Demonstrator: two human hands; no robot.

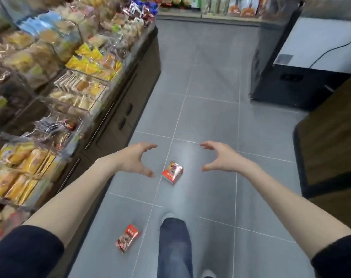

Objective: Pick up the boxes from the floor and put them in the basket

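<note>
Two small red boxes lie on the grey tiled floor. One red box (172, 172) sits ahead of me, seen between my two outstretched hands. The other red box (127, 238) lies nearer, left of my leg. My left hand (135, 160) hangs in the air with fingers spread and loosely curved, holding nothing. My right hand (220, 158) mirrors it, also empty. Both hands are well above the floor, apart from the boxes. No basket is in view.
A long snack shelf (56, 81) with packaged goods runs along the left. A dark cabinet and white appliance (311, 57) stand at the back right, a brown mat (331, 141) on the right. My jeans leg (174, 247) steps forward along the aisle.
</note>
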